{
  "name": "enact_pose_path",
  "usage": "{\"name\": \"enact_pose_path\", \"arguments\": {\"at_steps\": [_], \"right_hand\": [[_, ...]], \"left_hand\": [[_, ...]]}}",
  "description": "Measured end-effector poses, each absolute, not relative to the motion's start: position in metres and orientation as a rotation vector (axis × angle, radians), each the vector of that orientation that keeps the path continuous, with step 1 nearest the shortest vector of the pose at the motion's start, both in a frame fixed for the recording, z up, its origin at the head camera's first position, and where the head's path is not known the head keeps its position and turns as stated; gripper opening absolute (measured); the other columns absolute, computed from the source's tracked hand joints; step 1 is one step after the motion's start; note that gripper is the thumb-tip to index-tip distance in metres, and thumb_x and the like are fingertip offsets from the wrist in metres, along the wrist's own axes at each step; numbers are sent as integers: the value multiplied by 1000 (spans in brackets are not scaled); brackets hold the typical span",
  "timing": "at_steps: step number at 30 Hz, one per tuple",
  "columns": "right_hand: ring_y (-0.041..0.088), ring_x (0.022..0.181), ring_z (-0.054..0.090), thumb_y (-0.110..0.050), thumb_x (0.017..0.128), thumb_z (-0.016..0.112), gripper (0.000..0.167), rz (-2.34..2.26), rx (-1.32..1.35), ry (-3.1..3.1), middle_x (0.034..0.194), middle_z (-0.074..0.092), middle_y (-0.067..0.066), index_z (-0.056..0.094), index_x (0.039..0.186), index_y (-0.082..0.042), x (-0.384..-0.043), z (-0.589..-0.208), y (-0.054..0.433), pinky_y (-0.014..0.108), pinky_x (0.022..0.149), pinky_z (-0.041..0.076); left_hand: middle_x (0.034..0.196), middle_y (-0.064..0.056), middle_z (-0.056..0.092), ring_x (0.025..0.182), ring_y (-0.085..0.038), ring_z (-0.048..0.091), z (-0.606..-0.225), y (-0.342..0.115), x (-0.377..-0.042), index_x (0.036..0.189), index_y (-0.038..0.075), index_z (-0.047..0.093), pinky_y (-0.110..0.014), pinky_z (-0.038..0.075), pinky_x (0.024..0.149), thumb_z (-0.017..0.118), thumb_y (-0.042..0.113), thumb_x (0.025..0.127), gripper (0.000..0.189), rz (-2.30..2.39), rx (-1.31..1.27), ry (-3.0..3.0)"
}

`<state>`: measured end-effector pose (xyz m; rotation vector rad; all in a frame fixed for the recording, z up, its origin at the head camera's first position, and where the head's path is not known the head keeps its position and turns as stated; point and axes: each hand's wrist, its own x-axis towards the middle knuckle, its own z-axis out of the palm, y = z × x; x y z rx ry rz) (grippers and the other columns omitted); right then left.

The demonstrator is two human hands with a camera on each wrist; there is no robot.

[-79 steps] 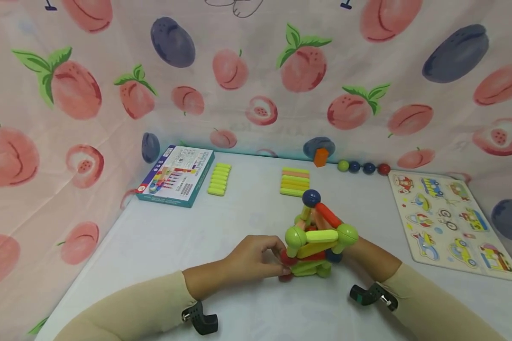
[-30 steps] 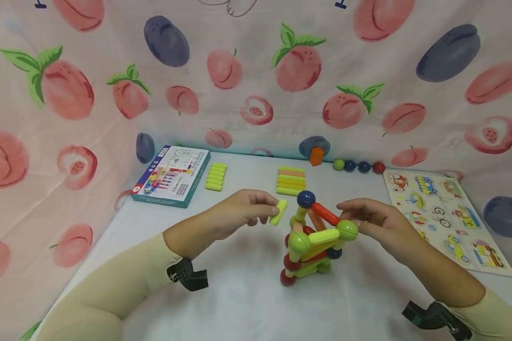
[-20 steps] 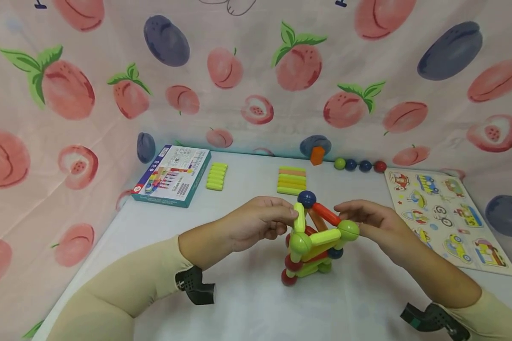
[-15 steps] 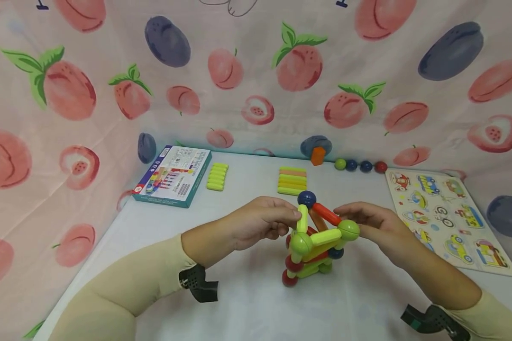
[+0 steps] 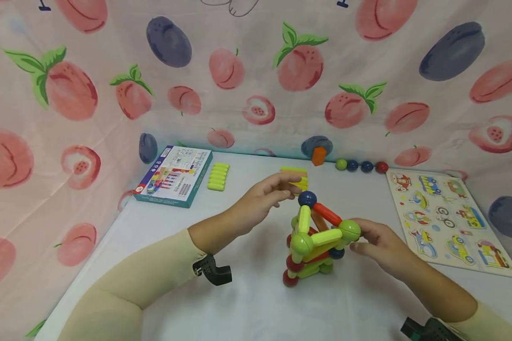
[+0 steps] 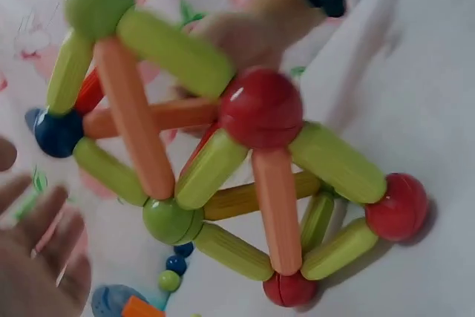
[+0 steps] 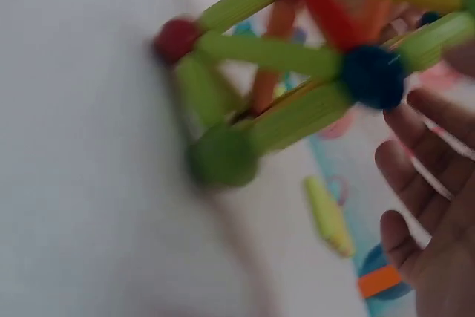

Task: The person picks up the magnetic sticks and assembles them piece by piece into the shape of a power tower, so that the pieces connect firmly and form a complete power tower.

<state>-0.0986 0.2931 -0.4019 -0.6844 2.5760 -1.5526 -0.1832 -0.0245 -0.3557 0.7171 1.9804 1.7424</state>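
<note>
A frame of coloured sticks and balls (image 5: pixel 323 237) stands on the white table, with a blue ball (image 5: pixel 307 199) at its top. One light green stick (image 5: pixel 304 219) runs from that blue ball down to a green ball (image 5: pixel 301 244) at the front left. My left hand (image 5: pixel 260 201) is raised just left of the top ball, fingers loosely extended and holding nothing. Beside the right green ball (image 5: pixel 349 230) is my right hand (image 5: pixel 381 244), its fingers partly behind that ball; contact is unclear. The left wrist view shows the frame's red ball (image 6: pixel 261 109) close up.
Green short sticks (image 5: pixel 218 176) lie in a row near a boxed set (image 5: pixel 175 175). More sticks (image 5: pixel 293 169) lie behind my left hand, partly hidden. Along the back are an orange block (image 5: pixel 318 156) and loose balls (image 5: pixel 367 166). A picture board (image 5: pixel 450 222) lies at right.
My left hand brought a light green stick to the frame's left side, let go of it and rose away. My right hand left the frame's lower part, and has lately dropped slightly.
</note>
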Motion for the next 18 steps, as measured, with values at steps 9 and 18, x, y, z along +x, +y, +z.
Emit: {"name": "enact_pose_path", "arguments": {"at_steps": [9,18], "right_hand": [[7,92,65,-13,83,93,45,-1248,-831,2909,109,75,-16,73,122,-22,-89,-438,283,35,81,56],[8,91,65,-11,87,89,32,-1261,-742,2897,101,73,-18,74,114,-21,-95,-438,273,34,81,55]], "left_hand": [[149,-2,62,138,-16,55,-363,-23,-186,154,10,56,-39,43,118,50,21,114,42,1719,947,1836],[147,-5,62,134,-22,59,-362,-34,-175,151,8,57,-35,48,113,55,15,112,40,1758,877,1917]]}}
